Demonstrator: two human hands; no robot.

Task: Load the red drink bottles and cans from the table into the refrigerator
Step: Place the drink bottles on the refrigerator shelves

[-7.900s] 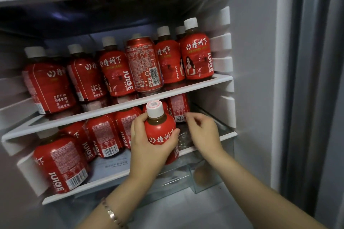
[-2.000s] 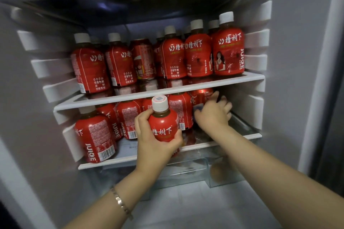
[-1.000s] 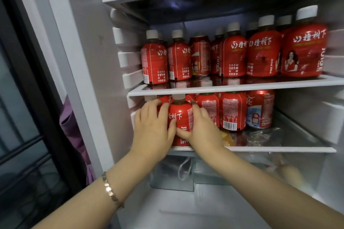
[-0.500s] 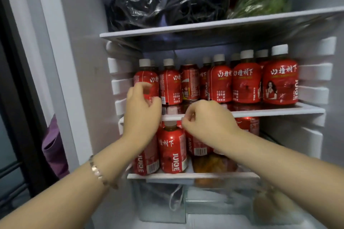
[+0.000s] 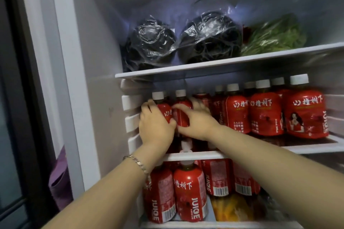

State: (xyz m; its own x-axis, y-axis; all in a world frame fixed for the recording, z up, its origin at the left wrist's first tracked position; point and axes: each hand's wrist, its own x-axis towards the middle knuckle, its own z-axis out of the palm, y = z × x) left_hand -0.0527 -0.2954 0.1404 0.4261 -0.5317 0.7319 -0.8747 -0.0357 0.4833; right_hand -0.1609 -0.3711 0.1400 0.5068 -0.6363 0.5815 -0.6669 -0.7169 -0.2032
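Red drink bottles with white caps fill the refrigerator's middle shelf [image 5: 309,148] and the lower shelf [image 5: 204,225]. My left hand [image 5: 154,128] wraps round the leftmost bottle [image 5: 166,112] on the middle shelf, beside the left wall. My right hand [image 5: 197,120] grips the second bottle [image 5: 182,117] next to it, thumb low and fingers over its shoulder. Both bottles stand upright and touch each other. A red can behind my right hand is mostly hidden. On the lower shelf, more bottles [image 5: 189,193] stand with labels facing out.
The top shelf [image 5: 223,63] carries two dark bundles in clear plastic [image 5: 210,37] and a bag of greens [image 5: 275,37]. A yellow packet [image 5: 229,208] lies on the lower shelf right of the bottles. A purple object [image 5: 59,178] hangs outside, left of the fridge.
Both hands have gone up from the lower shelf, where the carried bottle now stands, to the left end of the middle shelf and closed on two bottles there. The view tilted upward.
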